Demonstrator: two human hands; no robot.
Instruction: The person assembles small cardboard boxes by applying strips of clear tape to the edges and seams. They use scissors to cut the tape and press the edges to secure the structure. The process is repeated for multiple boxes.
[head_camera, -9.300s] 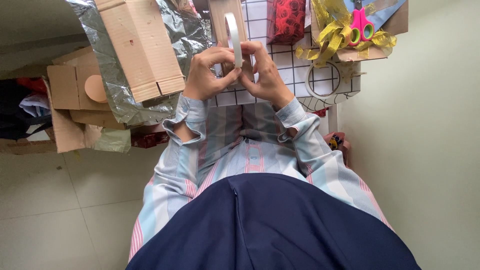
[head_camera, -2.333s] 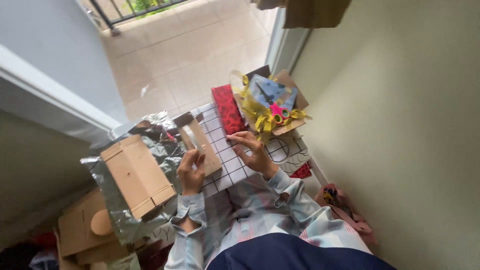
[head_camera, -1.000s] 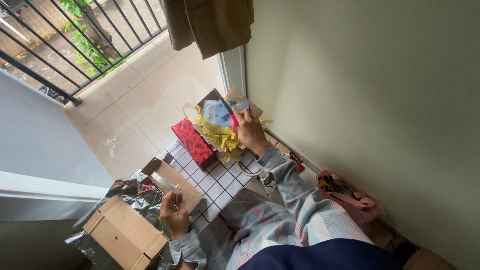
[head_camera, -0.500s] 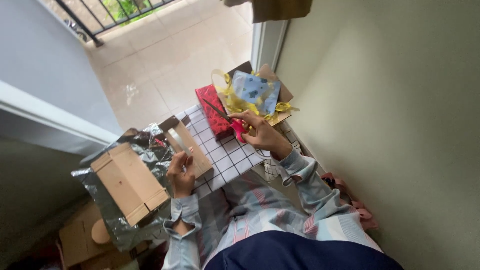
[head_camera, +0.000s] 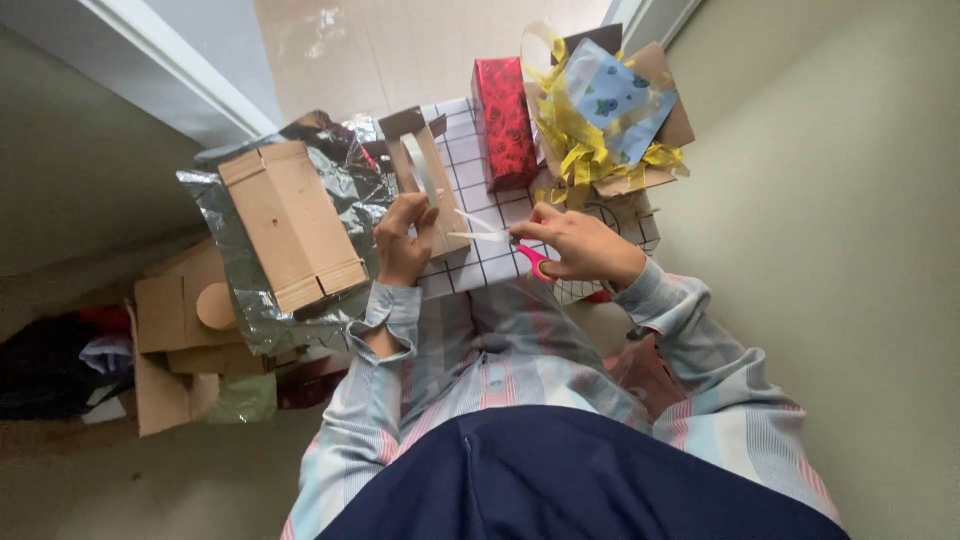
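The right hand (head_camera: 585, 245) has its grip closed through the pink plastic handles of a pair of scissors (head_camera: 505, 240), blades parted and pointing toward the left hand (head_camera: 403, 240). That left grip is pinched on the edge of a narrow brown cardboard box (head_camera: 425, 185), where a roll of pale tape (head_camera: 420, 165) sits; a thin strip seems to run from the left fingers into the open blades, though it is too fine to be sure. So by the look of it the cut is lined up but not yet made.

Under both grips lies white wrapping paper with a black grid (head_camera: 485, 260), flat and not folded around the box, so the wrapping looks barely begun. Beyond the scissors stands a red patterned wrapped parcel (head_camera: 505, 120), already finished. Out past the left grip, a larger plain cardboard box (head_camera: 290, 225) rests on crinkled silver foil paper (head_camera: 235, 290), unwrapped. Yellow shredded ribbon (head_camera: 580, 150) spills just beyond the right grip.
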